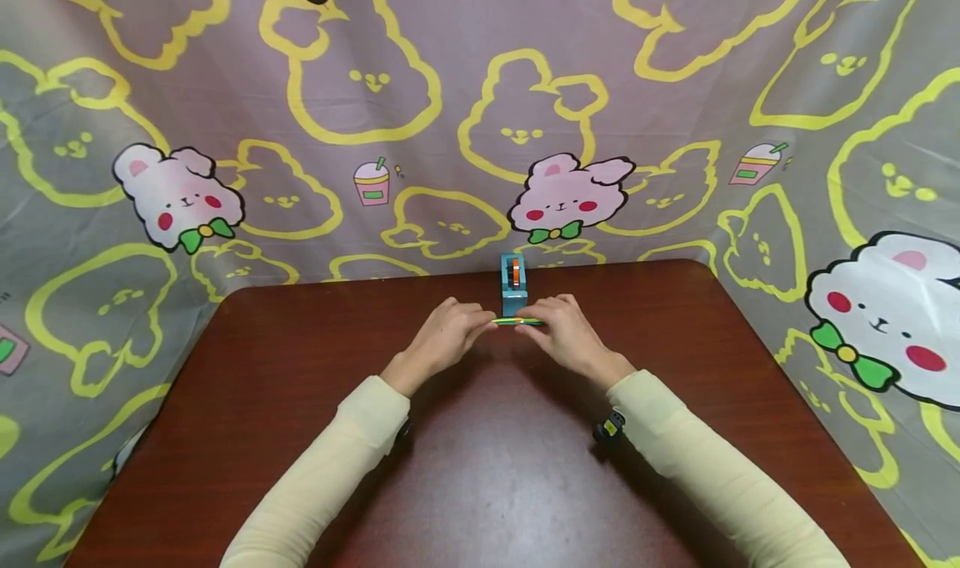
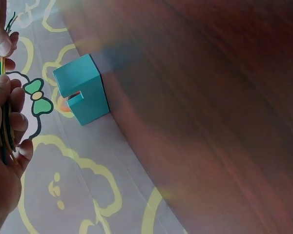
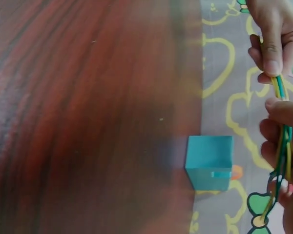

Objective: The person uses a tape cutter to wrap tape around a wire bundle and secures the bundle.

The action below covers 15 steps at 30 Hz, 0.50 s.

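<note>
In the head view, both hands meet over the far middle of the table around a bundle of thin yellow and green wires (image 1: 517,321). My left hand (image 1: 452,333) pinches the left part between thumb and fingers. At the right part, my right hand (image 1: 570,334) grips it the same way. A short stretch of the wires (image 3: 281,87) shows between the two hands in the right wrist view, and loose ends trail past the right palm. Just beyond the hands stands a teal tape dispenser (image 1: 513,301) with an orange part inside; neither hand holds it.
The dark red-brown table (image 1: 480,451) has rounded far corners. A grey curtain (image 1: 435,67) with yellow outlines and white rabbit faces hangs behind it and at both sides. A small black device (image 1: 611,426) sits at the right wrist.
</note>
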Tool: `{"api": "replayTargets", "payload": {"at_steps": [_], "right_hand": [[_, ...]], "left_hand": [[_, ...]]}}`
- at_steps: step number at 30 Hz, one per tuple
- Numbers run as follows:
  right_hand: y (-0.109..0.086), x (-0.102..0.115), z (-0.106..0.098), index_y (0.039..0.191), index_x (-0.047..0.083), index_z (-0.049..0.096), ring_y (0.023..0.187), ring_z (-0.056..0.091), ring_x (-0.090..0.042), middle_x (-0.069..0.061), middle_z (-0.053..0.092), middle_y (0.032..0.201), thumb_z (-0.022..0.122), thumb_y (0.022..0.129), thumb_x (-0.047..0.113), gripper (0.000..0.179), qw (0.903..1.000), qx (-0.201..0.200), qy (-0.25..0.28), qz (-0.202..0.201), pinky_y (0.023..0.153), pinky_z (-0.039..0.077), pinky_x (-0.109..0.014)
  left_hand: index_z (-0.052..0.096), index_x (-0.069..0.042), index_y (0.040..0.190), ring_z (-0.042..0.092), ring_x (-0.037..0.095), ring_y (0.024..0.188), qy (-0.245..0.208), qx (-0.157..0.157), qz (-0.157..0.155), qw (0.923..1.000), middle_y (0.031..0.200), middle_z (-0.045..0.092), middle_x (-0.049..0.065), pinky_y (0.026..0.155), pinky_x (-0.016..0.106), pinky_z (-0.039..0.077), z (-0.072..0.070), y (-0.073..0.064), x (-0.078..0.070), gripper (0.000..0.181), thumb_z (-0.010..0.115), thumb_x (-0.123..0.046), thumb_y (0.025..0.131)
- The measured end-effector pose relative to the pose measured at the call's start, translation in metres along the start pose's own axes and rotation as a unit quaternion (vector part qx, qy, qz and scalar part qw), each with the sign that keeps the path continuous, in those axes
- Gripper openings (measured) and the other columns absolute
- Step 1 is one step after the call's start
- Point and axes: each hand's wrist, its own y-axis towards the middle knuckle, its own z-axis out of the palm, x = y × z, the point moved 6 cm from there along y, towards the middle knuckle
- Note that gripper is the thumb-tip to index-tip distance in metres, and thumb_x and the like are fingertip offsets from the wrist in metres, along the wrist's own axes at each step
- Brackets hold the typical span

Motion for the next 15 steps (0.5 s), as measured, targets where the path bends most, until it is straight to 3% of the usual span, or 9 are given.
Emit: {"api": "replayTargets", "payload": {"at_steps": [3,6,9,15], "right_hand": [[0.003,-0.002,0.001,0.095,0.018,0.072,0.073,0.059,-0.007,0.01,0.067,0.083,0.07,0.084,0.029,0.016,0.9981,0.047,0.03,0.027,0.078,0.038,-0.036],[0.006,-0.006,0.003,0.091,0.021,0.071,0.067,0.057,-0.007,0.009,0.067,0.078,0.068,0.085,0.031,0.012,0.987,0.11,0.09,0.074,0.068,0.043,-0.03],[0.006,-0.011,0.007,0.088,0.024,0.07,0.06,0.053,-0.01,0.005,0.062,0.068,0.067,0.086,0.031,0.008,0.9667,0.168,0.15,0.121,0.054,0.044,-0.028],[0.004,-0.02,0.013,0.086,0.02,0.07,0.053,0.052,-0.028,-0.008,0.057,0.058,0.061,0.091,0.029,0.014,0.9205,0.245,0.259,0.16,0.047,0.041,-0.035]], "left_hand": [[0.072,-0.012,0.1,0.052,0.006,0.063,0.01,0.008,0.0,0.9999,0.073,0.06,-0.006,0.059,0.027,0.033,-0.001,0.0,0.0,0.017,0.063,-0.023,0.089],[0.072,-0.013,0.101,0.051,0.005,0.065,0.011,0.021,-0.004,0.9997,0.074,0.059,-0.006,0.061,0.027,0.033,-0.003,-0.001,0.0,0.021,0.06,-0.027,0.092],[0.072,-0.015,0.101,0.049,0.004,0.065,0.009,0.032,-0.007,0.9994,0.073,0.057,-0.008,0.061,0.026,0.032,-0.004,-0.002,0.001,0.023,0.056,-0.031,0.093],[0.071,-0.017,0.101,0.048,0.004,0.066,0.002,0.034,-0.008,0.9994,0.073,0.056,-0.009,0.062,0.026,0.032,-0.003,-0.004,-0.001,0.023,0.055,-0.032,0.093]]}}
